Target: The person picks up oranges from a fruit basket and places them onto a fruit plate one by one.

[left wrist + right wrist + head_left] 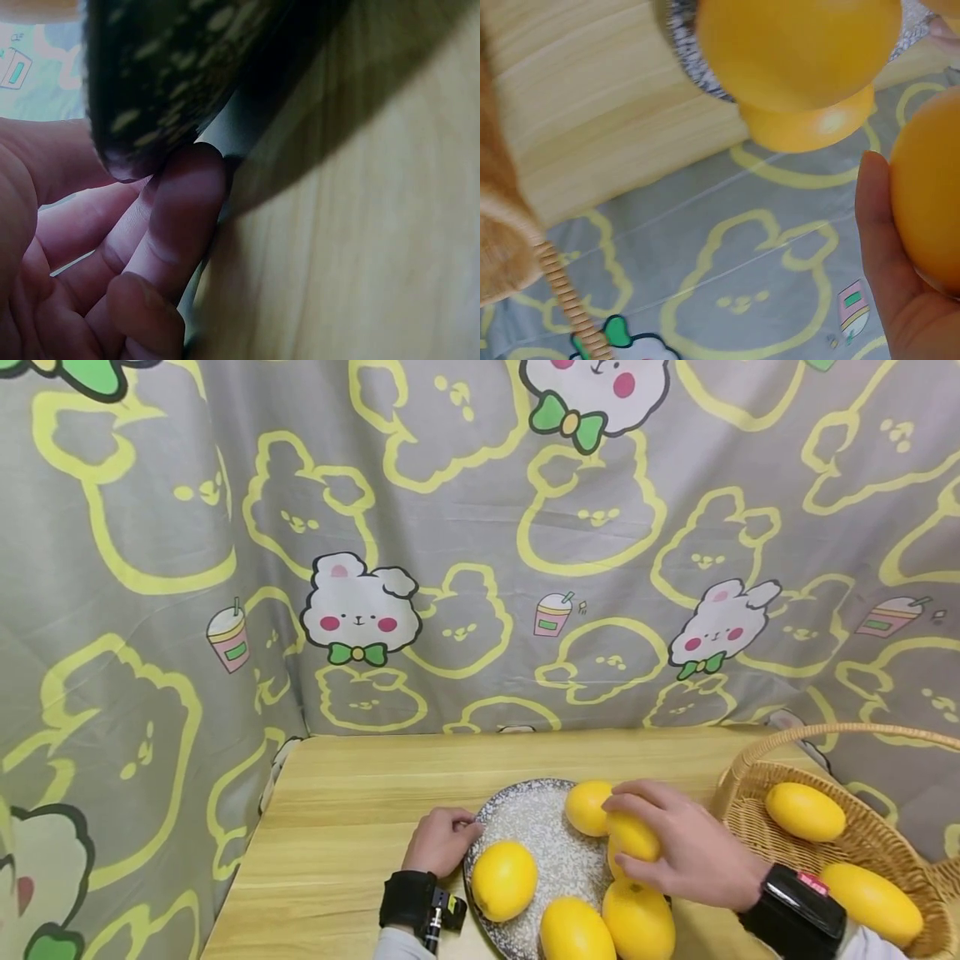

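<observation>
A speckled grey plate [551,860] with a dark rim lies on the table, bearing several yellow lemons, among them one at its left side [504,881] and one at the back [588,807]. My left hand [441,842] pinches the plate's left rim; in the left wrist view the fingers [187,206] reach beneath the edge. Over the plate's right part, my right hand [693,843] grips another lemon [633,837]. That lemon [934,195] is cut off by the frame in the right wrist view, with a finger along its side. A lemon below it is partly hidden.
To the right stands a wicker basket [738,806] with a tall arched handle [840,727]; two lemons [806,812] show inside. The wooden table [360,785] meets a grey patterned curtain [480,535] at the back and left.
</observation>
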